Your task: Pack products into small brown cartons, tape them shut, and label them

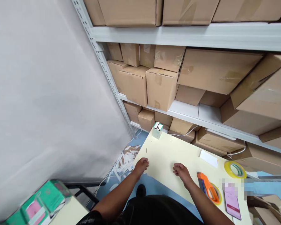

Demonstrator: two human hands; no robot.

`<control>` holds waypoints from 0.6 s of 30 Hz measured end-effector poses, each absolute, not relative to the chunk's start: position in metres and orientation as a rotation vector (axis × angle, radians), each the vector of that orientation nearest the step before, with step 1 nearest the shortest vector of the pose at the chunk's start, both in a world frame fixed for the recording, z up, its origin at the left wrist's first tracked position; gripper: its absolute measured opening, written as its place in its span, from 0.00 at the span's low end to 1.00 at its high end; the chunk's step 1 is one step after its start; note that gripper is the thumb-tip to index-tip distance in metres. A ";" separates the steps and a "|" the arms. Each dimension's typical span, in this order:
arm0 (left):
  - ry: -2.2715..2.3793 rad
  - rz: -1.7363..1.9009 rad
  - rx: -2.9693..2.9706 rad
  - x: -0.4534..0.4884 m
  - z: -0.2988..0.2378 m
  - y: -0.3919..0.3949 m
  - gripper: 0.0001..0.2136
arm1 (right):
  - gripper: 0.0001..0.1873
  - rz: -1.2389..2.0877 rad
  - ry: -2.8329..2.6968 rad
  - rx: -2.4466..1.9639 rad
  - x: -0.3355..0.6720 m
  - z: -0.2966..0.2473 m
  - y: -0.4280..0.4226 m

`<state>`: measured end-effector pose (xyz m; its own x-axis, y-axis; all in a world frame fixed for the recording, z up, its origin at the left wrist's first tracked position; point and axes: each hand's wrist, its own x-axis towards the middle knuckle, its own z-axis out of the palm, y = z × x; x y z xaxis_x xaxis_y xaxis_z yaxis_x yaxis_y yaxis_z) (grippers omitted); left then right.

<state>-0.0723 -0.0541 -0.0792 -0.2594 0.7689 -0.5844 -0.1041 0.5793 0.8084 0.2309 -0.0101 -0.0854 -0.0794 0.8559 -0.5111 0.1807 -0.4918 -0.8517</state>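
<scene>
My left hand (pixel 141 165) rests on the near left edge of a pale yellow table (pixel 168 153), fingers curled loosely with nothing in them. On the table's near edge, right of it, lies my right hand (pixel 181 170), fingers also bent and holding nothing. A small white and green box (pixel 157 130) stands at the table's far left corner. An orange tape dispenser (pixel 209 187) lies just right of my right hand. Beyond it are a roll of yellow tape (pixel 235 169), a white card (pixel 209 158) and a phone (pixel 231 201).
A grey metal shelf rack (pixel 189 36) packed with cardboard boxes (pixel 161 87) rises behind the table. White paper strips (pixel 125 162) litter the blue floor at left. Green and pink packets (pixel 43 201) lie on another table at the bottom left. A white wall (pixel 42 93) fills the left.
</scene>
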 end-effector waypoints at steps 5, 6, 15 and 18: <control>1.678 1.066 0.414 -0.027 -0.061 -0.086 0.18 | 0.15 1.715 -1.226 -1.655 0.266 -0.075 -0.010; 1.680 1.093 0.385 -0.019 -0.058 -0.093 0.19 | 0.15 1.734 -1.247 -1.654 0.269 -0.074 -0.009; 1.747 1.289 0.180 0.004 -0.046 -0.185 0.15 | 0.15 1.905 -1.500 -1.541 0.253 -0.071 -0.018; 1.803 1.353 0.116 -0.005 -0.039 -0.225 0.16 | 0.16 1.954 -1.597 -1.474 0.232 -0.072 -0.026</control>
<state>-0.0048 -0.2247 -0.0387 -0.6292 0.5311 -0.5675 -0.3967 0.4084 0.8221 0.2316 -0.0260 -0.0719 -0.4733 0.6897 -0.5480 0.3997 -0.3862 -0.8313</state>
